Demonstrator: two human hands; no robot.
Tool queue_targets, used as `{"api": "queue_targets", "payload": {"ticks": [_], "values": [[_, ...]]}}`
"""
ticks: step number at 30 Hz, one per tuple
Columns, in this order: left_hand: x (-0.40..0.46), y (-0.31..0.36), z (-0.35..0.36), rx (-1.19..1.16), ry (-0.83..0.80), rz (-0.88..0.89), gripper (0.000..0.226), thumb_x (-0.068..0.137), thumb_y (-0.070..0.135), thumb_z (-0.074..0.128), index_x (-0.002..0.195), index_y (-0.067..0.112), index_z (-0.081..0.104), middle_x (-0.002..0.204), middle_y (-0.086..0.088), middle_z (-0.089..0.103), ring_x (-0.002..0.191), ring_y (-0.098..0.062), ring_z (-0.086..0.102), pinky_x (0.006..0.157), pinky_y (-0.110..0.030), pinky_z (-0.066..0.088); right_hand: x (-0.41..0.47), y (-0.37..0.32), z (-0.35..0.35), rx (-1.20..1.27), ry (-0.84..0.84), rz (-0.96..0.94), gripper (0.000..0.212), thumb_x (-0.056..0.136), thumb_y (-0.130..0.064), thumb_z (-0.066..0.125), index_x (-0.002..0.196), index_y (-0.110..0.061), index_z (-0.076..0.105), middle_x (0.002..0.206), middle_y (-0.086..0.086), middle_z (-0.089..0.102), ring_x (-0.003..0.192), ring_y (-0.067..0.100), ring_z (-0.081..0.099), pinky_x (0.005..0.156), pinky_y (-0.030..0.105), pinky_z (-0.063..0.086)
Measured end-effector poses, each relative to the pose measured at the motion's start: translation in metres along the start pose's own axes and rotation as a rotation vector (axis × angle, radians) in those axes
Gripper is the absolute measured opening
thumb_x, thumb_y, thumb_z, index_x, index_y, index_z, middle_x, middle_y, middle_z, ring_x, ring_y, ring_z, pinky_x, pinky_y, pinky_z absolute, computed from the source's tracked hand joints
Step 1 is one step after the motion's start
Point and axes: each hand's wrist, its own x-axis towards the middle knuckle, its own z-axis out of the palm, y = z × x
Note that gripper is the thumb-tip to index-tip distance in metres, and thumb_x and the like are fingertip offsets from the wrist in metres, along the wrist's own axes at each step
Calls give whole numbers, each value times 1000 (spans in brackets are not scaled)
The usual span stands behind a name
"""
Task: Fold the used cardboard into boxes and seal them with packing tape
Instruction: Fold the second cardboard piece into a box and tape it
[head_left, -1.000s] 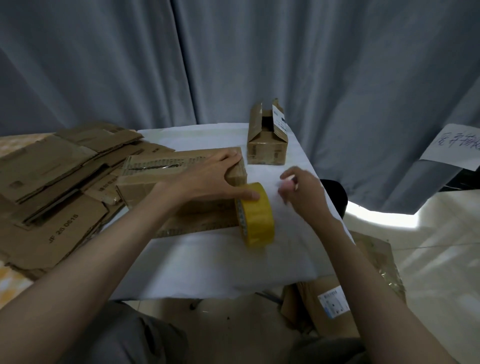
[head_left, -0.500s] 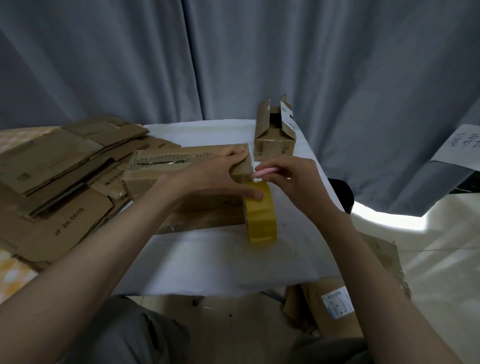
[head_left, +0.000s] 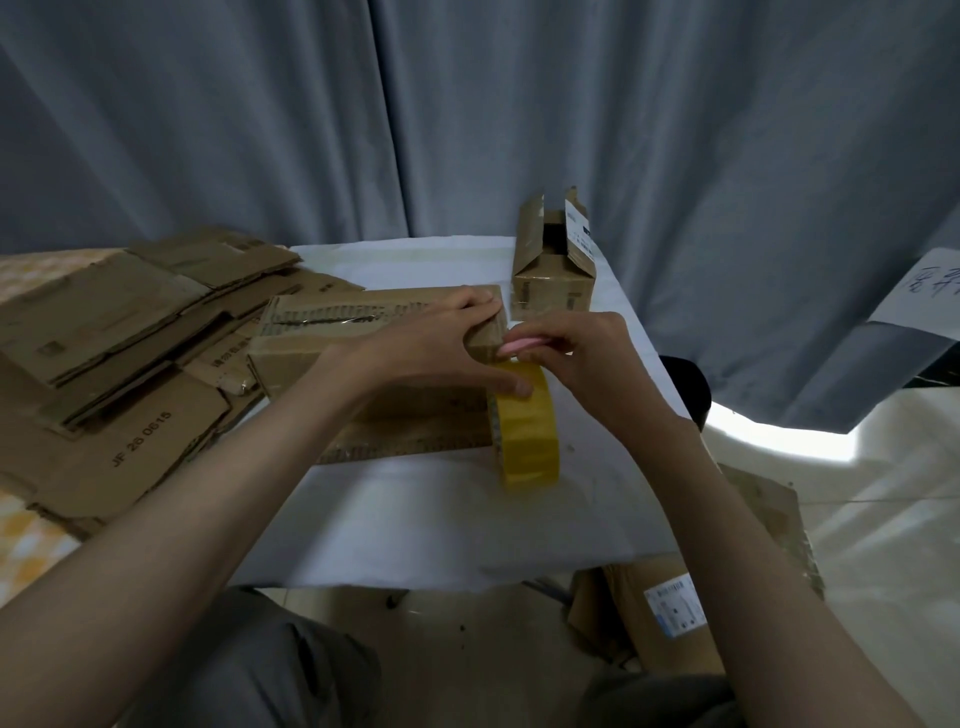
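The person sits at a small desk covered with a white cloth (head_left: 415, 519), both bare arms reaching forward. A long brown cardboard box (head_left: 322, 343) lies on its side across the middle of the desk, one loose flap spread flat on the cloth toward the person. The left hand (head_left: 436, 348) rests over the box's right end, fingers (head_left: 480, 306) laid fairly straight across the top edge, while the thumb presses down on the top of a yellow roll of packing tape (head_left: 527, 431). The roll stands on its edge on the cloth, touching the right end of the box. The right hand (head_left: 582, 358) is just beside the left, above the roll, its fingers curled narrow and pinching a small pink thing (head_left: 522, 344) whose tip sits at the corner of the box; what that thing is I cannot tell.

Behind, near the far right corner of the desk, a small brown cardboard box with its top flaps standing open (head_left: 553, 270) sits upright, a white label on one flap. To the left a stack of flattened brown cardboard sheets (head_left: 119, 353) is piled, the nearest sheet printed with dark letters and numbers. On the floor by the person's right arm lies more brown cardboard with a white label (head_left: 675, 608). Grey curtains (head_left: 467, 119) hang behind everything
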Motion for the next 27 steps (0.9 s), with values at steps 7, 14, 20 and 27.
{"api": "queue_targets", "payload": {"ticks": [7,14,20,27], "values": [[-1,2,-2,-2,-8,4,138,42,107,43,157,36,15,158,25,13,144,-13,23,107,-33,27,1,4,-9,-56,-2,9,12,86,-16,75,96,-11,80,95,3,78,87,14,70,84,10,45],[-2,6,-3,26,-18,-11,143,39,108,41,158,35,13,161,23,11,146,-17,22,112,-38,27,-17,44,-23,-133,-40,390,9,82,-30,80,85,-23,75,86,-11,71,75,-2,59,72,8,44],[-3,5,2,23,1,-19,140,41,107,45,158,37,11,160,27,7,148,-16,18,114,-40,25,-36,60,4,-182,-251,761,17,78,-25,81,92,-19,74,95,2,66,98,24,62,71,26,46],[-3,10,1,58,-15,-23,145,39,109,37,159,33,8,163,20,6,148,-18,17,116,-42,25,-22,-1,7,510,-268,881,55,81,-72,61,110,-25,60,98,2,73,85,17,73,67,27,58]]}}
